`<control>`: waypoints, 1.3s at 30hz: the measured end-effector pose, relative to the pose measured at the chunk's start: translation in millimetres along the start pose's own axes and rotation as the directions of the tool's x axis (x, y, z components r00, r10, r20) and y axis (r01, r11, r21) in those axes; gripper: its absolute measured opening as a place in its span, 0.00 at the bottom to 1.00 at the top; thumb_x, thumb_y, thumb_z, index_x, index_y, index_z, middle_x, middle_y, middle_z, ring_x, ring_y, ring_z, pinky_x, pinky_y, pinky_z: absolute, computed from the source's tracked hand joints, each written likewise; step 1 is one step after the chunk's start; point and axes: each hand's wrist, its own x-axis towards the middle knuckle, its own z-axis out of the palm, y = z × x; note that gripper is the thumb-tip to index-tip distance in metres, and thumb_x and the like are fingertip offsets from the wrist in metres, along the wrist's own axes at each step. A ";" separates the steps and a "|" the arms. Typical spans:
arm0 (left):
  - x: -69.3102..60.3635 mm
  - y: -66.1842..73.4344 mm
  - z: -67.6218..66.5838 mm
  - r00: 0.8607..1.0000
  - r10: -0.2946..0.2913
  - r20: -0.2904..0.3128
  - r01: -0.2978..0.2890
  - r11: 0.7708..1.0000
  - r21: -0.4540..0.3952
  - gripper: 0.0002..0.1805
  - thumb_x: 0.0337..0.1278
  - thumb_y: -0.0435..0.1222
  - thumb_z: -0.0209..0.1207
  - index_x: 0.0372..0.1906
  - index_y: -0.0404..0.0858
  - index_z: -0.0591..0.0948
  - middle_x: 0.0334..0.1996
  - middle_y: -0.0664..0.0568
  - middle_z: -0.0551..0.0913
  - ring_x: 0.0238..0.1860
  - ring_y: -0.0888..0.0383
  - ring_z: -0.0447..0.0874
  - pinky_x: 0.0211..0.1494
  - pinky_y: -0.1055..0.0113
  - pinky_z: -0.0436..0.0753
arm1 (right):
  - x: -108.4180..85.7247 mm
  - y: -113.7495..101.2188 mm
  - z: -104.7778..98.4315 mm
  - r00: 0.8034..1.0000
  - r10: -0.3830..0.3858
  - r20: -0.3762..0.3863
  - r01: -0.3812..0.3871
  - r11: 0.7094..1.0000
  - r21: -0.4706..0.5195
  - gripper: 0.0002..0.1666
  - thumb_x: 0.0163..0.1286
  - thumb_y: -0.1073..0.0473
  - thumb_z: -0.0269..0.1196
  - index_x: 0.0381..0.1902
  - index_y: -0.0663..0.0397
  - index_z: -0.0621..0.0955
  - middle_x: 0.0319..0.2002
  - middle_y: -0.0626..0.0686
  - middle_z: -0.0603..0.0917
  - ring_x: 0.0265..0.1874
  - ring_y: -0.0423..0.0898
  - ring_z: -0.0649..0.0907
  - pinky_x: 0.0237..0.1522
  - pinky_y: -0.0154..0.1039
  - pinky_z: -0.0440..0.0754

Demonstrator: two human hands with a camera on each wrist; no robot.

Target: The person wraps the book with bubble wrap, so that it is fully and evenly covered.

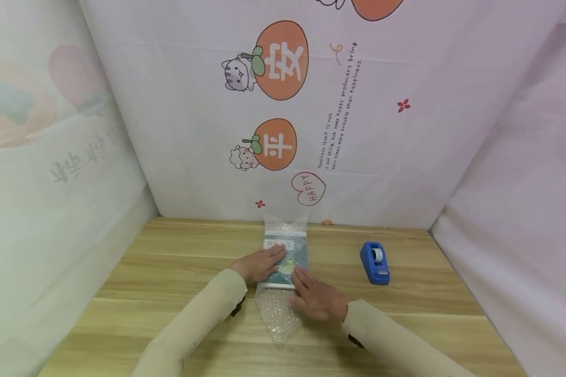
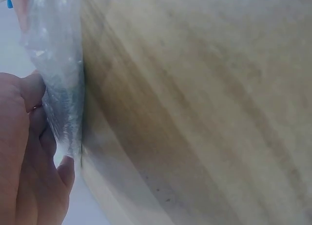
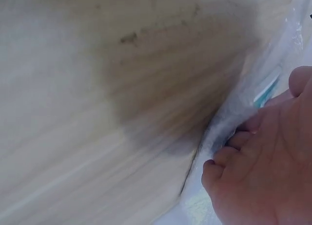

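Observation:
A teal, flat, book-like item (image 1: 290,257) with a white label lies on the table inside clear bubble wrap (image 1: 278,317). The wrap extends past its near and far ends. My left hand (image 1: 258,264) rests on the item's left side, fingers stretched over the top. On the lower right corner, my right hand (image 1: 319,299) presses with extended fingers, its thumb over the near flap. In the left wrist view, the left hand (image 2: 31,157) lies against the wrap's side (image 2: 63,64). The right wrist view has the right hand (image 3: 265,174) along the opposite edge of the wrap (image 3: 231,110).
A blue tape dispenser (image 1: 375,263) with a roll of tape stands to the right on the wooden table (image 1: 184,256). White printed cloth (image 1: 193,131) hangs behind the table, with more white cloth along both sides.

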 end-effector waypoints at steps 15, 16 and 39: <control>1.2 5.4 -11.3 1.000 -0.012 0.007 0.012 1.000 0.008 0.33 0.86 0.42 0.45 0.85 0.35 0.55 0.86 0.43 0.53 0.87 0.47 0.52 0.88 0.48 0.58 | 12.1 25.4 -43.3 1.000 -0.012 -0.022 0.015 0.993 0.117 0.40 0.88 0.36 0.37 0.84 0.55 0.62 0.84 0.56 0.62 0.84 0.58 0.62 0.84 0.58 0.61; 0.9 6.0 -12.5 1.000 -0.013 0.012 0.013 1.000 0.006 0.33 0.86 0.42 0.45 0.85 0.35 0.55 0.87 0.44 0.53 0.87 0.47 0.52 0.88 0.48 0.58 | 14.8 27.5 -45.0 1.000 -0.011 -0.027 0.014 0.995 0.101 0.41 0.88 0.36 0.37 0.84 0.56 0.61 0.84 0.57 0.61 0.84 0.58 0.61 0.84 0.58 0.61; 4.1 3.8 -10.0 0.999 -0.033 0.036 0.030 0.997 0.071 0.34 0.86 0.44 0.45 0.86 0.38 0.55 0.87 0.48 0.52 0.87 0.52 0.51 0.88 0.54 0.59 | 66.3 53.8 -36.6 0.995 0.052 -0.081 -0.050 0.998 0.026 0.43 0.89 0.41 0.37 0.85 0.67 0.50 0.86 0.66 0.47 0.86 0.62 0.52 0.86 0.57 0.57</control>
